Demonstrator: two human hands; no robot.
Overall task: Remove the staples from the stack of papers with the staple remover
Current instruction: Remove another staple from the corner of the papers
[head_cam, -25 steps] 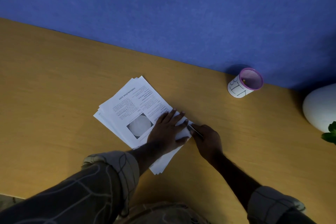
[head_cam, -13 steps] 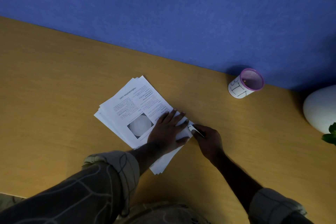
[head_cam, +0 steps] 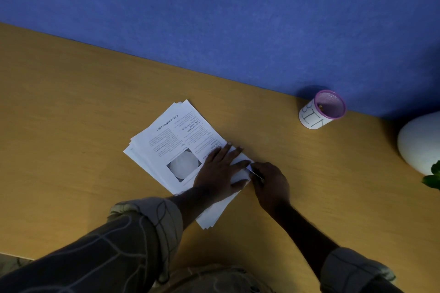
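A stack of printed white papers lies at an angle on the wooden desk. My left hand rests flat on the stack's right part, fingers spread, pressing it down. My right hand sits just right of the stack's corner and grips a thin metal staple remover. The tool's tip touches the paper edge between my left thumb and forefinger. The staple itself is too small to make out.
A white mesh cup with a pink rim stands at the back right against the blue wall. A white rounded pot with green leaves sits at the right edge.
My right hand has shifted slightly, and the tool's tip now sits a little further onto the paper corner. My left hand and the stack have stayed put.
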